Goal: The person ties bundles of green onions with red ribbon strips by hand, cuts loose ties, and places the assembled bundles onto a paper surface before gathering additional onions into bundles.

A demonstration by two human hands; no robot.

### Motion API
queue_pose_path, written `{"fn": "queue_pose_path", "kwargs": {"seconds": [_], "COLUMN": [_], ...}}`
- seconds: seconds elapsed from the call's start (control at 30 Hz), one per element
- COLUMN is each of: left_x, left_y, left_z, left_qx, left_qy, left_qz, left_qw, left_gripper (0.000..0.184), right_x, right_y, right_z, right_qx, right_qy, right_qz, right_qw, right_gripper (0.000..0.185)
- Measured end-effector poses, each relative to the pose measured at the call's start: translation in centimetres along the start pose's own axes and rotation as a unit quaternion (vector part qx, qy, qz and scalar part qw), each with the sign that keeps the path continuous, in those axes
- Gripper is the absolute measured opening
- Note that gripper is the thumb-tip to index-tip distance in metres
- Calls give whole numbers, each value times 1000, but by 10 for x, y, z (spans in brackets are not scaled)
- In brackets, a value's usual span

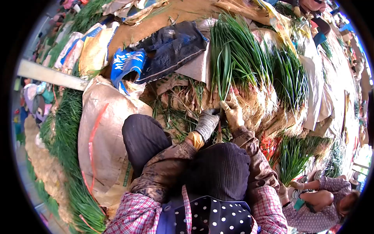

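My left hand, in a grey knitted glove with a yellow cuff, is closed beside my right hand. My right hand, in a tan glove, pinches the base of a scallion, whose green leaves run up over the pile. Both hands meet around the lower part of this plant, hiding it; a pinkish stem and roots show just below them. Directly beyond lies a heap of scallions with long green leaves, pinkish bases and tangled pale roots.
A dark plastic sack with a blue printed end lies ahead left. A beige sack is at my left knee, near a long row of greens. More scallions lie to the right. Another person sits at lower right.
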State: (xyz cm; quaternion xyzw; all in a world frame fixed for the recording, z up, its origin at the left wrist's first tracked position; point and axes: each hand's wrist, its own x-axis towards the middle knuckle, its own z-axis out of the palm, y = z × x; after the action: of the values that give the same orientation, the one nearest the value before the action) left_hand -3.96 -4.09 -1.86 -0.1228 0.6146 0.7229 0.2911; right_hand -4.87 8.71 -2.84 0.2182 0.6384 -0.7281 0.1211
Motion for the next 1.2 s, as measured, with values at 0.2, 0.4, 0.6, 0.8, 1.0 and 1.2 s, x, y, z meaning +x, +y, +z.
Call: {"fn": "queue_pose_path", "kwargs": {"seconds": [0.2,0.4,0.6,0.8,1.0,1.2], "left_x": [-14,-20,-12,-13,-9,-6], "left_y": [-2,19,19,7,12,1], "left_z": [6,-5,-23,-32,-49,-50], "left_qx": [128,27,-90,-124,-229,-154], "left_qy": [113,175,137,49,26,6], "left_qz": [19,51,39,-62,-77,-73], "left_qw": [985,983,986,989,970,985], "left_gripper": [24,16,13,12,17,20], "right_x": [-6,-15,-21,16,80,-54], "right_y": [15,-6,41,-33,20,1], "right_z": [13,15,-31,14,0,9], "right_qx": [61,-101,-700,-670,-599,-326], "right_qy": [106,54,-231,70,48,-213], "right_qz": [3,135,66,-65,-41,-52], "right_qw": [992,984,672,736,798,919], "right_gripper": [22,29,33,34,27,39]}}
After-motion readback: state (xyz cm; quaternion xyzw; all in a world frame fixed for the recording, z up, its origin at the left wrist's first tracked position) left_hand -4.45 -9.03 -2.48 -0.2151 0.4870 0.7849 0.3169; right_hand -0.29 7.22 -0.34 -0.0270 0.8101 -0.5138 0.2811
